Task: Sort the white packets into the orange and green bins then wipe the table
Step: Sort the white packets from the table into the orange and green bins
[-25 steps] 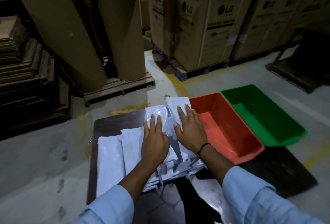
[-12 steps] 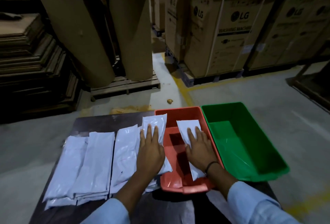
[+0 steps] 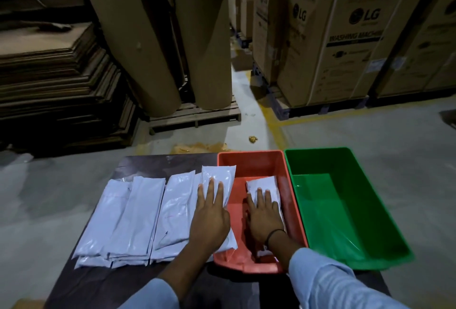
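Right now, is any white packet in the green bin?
No, the green bin shows only its bare floor; the one binned packet lies in the orange bin under the right hand.

White packets (image 3: 138, 215) lie flat in overlapping rows across the table's (image 3: 158, 163) left half, the rightmost lapping onto the orange bin's (image 3: 249, 154) left rim. One white packet (image 3: 265, 184) lies flat inside that bin. The green bin (image 3: 345, 210) sits touching it on the right.

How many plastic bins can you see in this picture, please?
2. The orange bin sits just right of the white packets, with the right hand pressing a packet inside it; the green bin stands against its right side. None appears hidden.
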Demonstrator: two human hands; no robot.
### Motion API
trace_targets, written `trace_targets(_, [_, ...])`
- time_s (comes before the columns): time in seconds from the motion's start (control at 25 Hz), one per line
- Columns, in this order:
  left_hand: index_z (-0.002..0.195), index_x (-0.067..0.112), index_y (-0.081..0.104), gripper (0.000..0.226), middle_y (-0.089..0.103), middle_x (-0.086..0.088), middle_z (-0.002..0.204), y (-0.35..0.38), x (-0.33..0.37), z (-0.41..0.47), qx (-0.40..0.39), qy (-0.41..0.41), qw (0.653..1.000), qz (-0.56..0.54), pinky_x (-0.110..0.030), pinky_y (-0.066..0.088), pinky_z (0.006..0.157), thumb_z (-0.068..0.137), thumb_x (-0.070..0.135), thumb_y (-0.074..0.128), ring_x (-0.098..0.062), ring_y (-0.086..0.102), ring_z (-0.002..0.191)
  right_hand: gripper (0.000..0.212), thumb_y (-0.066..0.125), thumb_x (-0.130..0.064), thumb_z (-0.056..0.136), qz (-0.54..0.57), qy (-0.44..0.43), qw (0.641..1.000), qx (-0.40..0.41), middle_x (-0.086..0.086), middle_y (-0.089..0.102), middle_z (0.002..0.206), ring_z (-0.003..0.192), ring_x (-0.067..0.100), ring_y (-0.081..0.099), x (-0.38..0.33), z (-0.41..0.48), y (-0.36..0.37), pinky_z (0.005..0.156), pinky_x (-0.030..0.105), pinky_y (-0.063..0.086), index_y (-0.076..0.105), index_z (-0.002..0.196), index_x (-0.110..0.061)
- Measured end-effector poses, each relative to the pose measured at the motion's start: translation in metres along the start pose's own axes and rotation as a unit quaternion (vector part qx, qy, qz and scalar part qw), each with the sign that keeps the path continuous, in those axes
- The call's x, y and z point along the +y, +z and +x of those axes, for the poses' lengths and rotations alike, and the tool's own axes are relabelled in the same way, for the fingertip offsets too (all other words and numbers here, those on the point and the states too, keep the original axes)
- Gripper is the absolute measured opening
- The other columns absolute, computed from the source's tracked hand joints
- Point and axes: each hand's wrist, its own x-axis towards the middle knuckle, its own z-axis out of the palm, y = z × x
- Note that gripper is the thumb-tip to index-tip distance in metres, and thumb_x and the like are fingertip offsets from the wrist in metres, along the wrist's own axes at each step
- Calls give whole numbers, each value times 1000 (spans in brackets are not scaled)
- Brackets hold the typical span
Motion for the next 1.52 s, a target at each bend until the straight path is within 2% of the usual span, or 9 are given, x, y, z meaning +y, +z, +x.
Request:
trace_targets(0.12, [151,2,37,63,27,-20,161,0,2,-2,13,-5,1000,-6,-46,10,119,91,20,34,-23,-17,154,102,63,-28,85,-8,-1,998,-70,23,-12,163,149,47,-10,10,4,5,121,58,7,-8,158,-16])
trace_targets(0.28, [152,3,37,64,30,-21,160,1,1,-3,21,-2,1000,1,-51,24,119,90,21,34,-17,-24,152,75,37,-25,97,-3,21,996,-91,20,-13,164,149,47,-8,13,5,4,122,55,5,-5,159,-20])
trace_targets(0.48, [155,7,32,65,18,-16,165,4,-2,-3,-7,-14,1000,-13,-61,36,113,92,22,29,-18,-23,152,76,45,-28,94,36,16,994,-105,19,-6,165,150,44,-1,10,1,-10,122,53,9,6,158,-18])
trace_targets(0.64, [159,14,24,65,10,-10,168,1,10,2,-4,-16,999,-47,-55,32,118,95,20,35,-33,-4,155,43,48,-30,93,90,-95,969,209,15,53,141,131,36,47,21,-20,-55,110,46,38,57,132,-15])
trace_targets(0.72, [158,11,25,63,13,-14,167,1,27,7,-1,11,1000,-20,-54,24,122,97,23,31,-37,-2,155,38,52,-30,88,96,-74,946,300,14,59,134,126,36,52,41,-26,-68,105,48,42,64,120,-13])
trace_targets(0.96, [156,-1,20,71,3,-30,164,46,55,19,-166,-63,981,84,-62,5,122,94,29,33,-54,-1,150,59,42,-27,82,66,9,984,167,13,23,163,145,40,30,75,-34,-51,108,49,43,51,138,-10])
trace_targets(1.2, [147,-5,42,66,23,-34,158,79,51,13,-247,-88,962,80,-63,23,118,90,27,41,-54,20,146,61,44,-24,85,88,21,985,147,8,12,166,148,40,21,76,-33,-48,112,49,38,42,145,-11])
trace_targets(1.36, [158,4,-4,71,-16,-28,162,91,44,11,-246,-85,961,91,-57,-4,123,105,45,21,-45,-14,151,62,47,-21,87,90,16,985,148,8,6,167,150,39,17,74,-35,-49,116,48,34,37,148,-14])
trace_targets(1.52, [157,6,-14,78,-21,-26,162,96,39,8,-284,-57,944,157,-51,-10,124,104,53,18,-41,-17,152,58,48,-22,87,89,7,985,148,10,5,167,150,40,16,75,-34,-48,117,49,31,40,145,-16])
